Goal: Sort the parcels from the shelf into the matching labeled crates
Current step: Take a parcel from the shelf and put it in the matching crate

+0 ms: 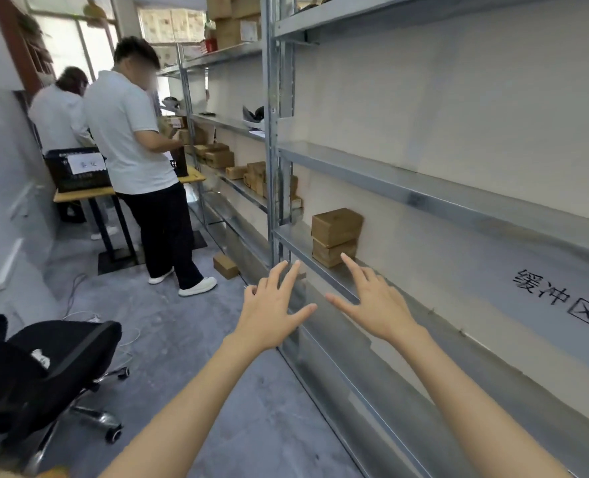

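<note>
A metal shelf (424, 198) fills the frame's right; two stacked parcels (336, 232) sit at centre. Just below, the left hand (272, 315) and right hand (377, 305) hover, fingers spread (holding nothing). A crate (75, 170) stands upper left.

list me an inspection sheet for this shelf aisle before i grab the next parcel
surface: metal shelf, carrying the parcels
job's things: two stacked cardboard parcels on that shelf; labelled black crate on a table
clutter: floor parcel beside the shelf base; office chair
grippers: left hand and right hand open, fingers spread, holding nothing, short of the stack
cables: white cable loose on the floor
surroundings: two people at the table; farther parcels on shelves beyond
</note>
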`<act>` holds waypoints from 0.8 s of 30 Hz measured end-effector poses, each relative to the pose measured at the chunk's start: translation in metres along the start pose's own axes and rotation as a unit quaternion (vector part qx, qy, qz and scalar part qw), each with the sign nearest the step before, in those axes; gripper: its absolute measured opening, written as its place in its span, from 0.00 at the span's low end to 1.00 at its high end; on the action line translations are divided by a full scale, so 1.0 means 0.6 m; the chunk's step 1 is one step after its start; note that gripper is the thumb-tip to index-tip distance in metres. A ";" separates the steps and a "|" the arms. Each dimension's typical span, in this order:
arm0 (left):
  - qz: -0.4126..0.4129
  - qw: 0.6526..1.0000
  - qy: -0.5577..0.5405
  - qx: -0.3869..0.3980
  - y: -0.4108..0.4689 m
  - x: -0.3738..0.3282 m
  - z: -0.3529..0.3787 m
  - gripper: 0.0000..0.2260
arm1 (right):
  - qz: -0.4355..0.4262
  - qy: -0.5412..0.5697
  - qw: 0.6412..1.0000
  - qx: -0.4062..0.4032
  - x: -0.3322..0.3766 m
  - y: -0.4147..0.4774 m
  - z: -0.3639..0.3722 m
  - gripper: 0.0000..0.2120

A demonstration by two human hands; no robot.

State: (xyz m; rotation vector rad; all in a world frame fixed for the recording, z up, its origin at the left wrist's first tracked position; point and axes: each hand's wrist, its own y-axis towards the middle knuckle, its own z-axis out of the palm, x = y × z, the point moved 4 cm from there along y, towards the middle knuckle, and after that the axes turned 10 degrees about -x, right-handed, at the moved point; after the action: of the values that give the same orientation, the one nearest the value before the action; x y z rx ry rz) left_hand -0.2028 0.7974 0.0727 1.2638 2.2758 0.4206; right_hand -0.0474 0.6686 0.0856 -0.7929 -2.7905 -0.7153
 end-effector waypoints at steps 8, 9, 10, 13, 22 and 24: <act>0.000 1.000 0.002 0.005 0.214 0.058 0.094 0.36 | 0.035 0.027 0.999 0.000 -0.092 0.212 0.066 0.39; -0.001 1.000 0.000 0.010 0.234 0.065 0.108 0.37 | 0.041 0.031 0.999 0.001 -0.101 0.230 0.073 0.39; -0.003 1.000 -0.005 0.015 0.254 0.071 0.122 0.37 | 0.046 0.033 0.998 0.001 -0.110 0.247 0.080 0.39; -0.023 0.998 -0.047 0.031 0.317 0.086 0.160 0.36 | 0.057 0.026 0.998 -0.009 -0.134 0.296 0.100 0.39; 0.008 0.990 -0.116 0.079 0.519 0.147 0.279 0.38 | 0.153 -0.004 0.988 -0.003 -0.199 0.440 0.191 0.43; 0.041 0.989 -0.107 0.099 0.569 0.167 0.313 0.41 | 0.184 -0.011 0.983 -0.004 -0.210 0.473 0.219 0.45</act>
State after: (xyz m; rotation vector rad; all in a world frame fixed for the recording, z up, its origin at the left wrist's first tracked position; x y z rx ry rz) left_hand 0.0966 1.0659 0.0570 1.4303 2.1287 0.0832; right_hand 0.2075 0.8868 0.0514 -1.2785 -2.5501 -0.6520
